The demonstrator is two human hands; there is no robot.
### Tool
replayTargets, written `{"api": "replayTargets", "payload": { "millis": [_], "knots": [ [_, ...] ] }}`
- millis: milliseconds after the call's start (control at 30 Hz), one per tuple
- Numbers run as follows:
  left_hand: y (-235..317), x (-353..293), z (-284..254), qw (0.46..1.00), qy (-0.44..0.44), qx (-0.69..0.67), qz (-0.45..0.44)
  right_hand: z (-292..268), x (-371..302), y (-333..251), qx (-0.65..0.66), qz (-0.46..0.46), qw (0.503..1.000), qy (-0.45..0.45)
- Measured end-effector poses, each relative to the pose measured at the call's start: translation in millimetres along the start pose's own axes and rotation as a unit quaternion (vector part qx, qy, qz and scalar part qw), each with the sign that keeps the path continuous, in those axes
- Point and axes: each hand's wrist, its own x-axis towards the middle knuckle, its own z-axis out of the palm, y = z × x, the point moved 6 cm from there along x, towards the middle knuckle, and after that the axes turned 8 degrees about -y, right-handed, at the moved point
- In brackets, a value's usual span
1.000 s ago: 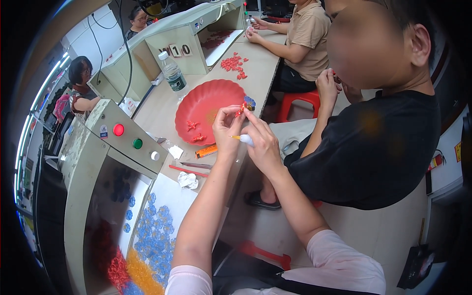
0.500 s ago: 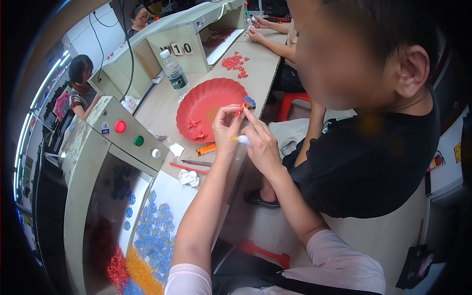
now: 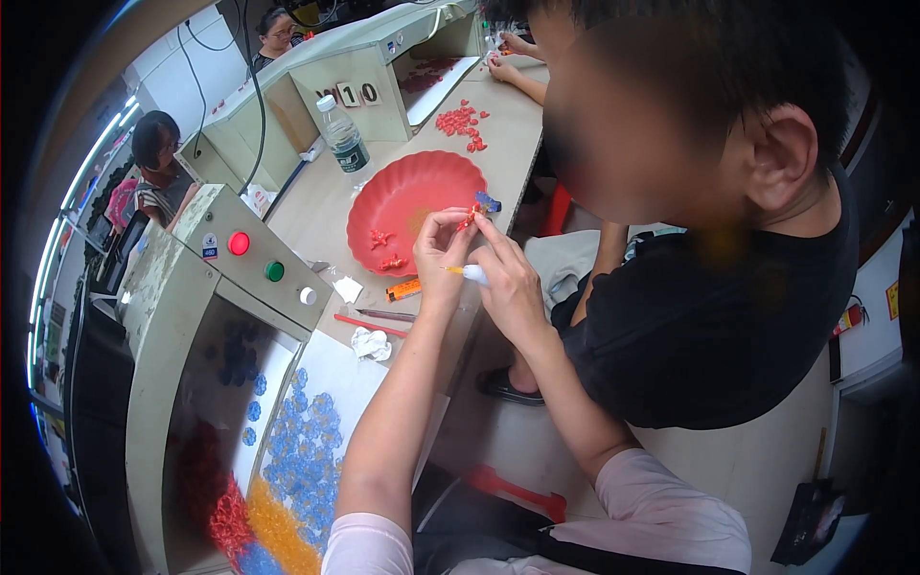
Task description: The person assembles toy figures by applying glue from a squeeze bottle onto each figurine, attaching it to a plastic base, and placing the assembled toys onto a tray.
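Over the right edge of a red scalloped plate [image 3: 369, 192], my left hand [image 3: 439, 257] pinches a small red ornament [image 3: 469, 220] between thumb and fingertips. The fingertips of my right hand [image 3: 510, 280] meet it from the other side. A blue piece with gold [image 3: 488, 202] sticks out past the ornament's top; whether the two are joined I cannot tell. Tucked in my right hand is a small white squeeze bottle [image 3: 474, 274] with a thin yellow tip, pointing left across my left wrist. Two more red ornaments [image 3: 392, 263] lie in the plate.
An orange cutter-like tool [image 3: 403, 289], a red stick [image 3: 369, 325] and crumpled tissue [image 3: 371, 344] lie beside my left forearm. Blue flower-like pieces [image 3: 305, 436] cover a white sheet by a grey booth [image 3: 158, 316]. A water bottle [image 3: 343, 139] stands behind the plate. A person in black [image 3: 709, 316] leans in closely at right.
The blue piece has turned and now looks narrower. My hands keep almost the same grip. The person at right has leaned further left, and the whole view has shifted slightly.
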Motion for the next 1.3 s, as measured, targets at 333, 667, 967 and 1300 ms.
{"api": "replayTargets", "payload": {
  "millis": [333,667,967,1300],
  "knots": [
    [-0.3,-1.6,-4.3,1.0,0.002,0.022,0.011,-1.8,0.6,-2.6,0.003,0.007,1.0,0.0],
    [-4.2,-4.5,-5.2,1.0,0.003,0.014,0.0,-3.0,0.4,-4.0,0.0,0.011,1.0,0.002],
    [-4.6,-3.7,-6.2,1.0,0.009,0.011,-0.005,-3.2,0.9,-3.4,0.008,0.009,1.0,0.002],
    [-6.1,-7.3,-9.3,1.0,0.006,0.026,0.004,-1.4,-1.1,-3.9,0.001,0.001,1.0,-0.016]
  ]
}}
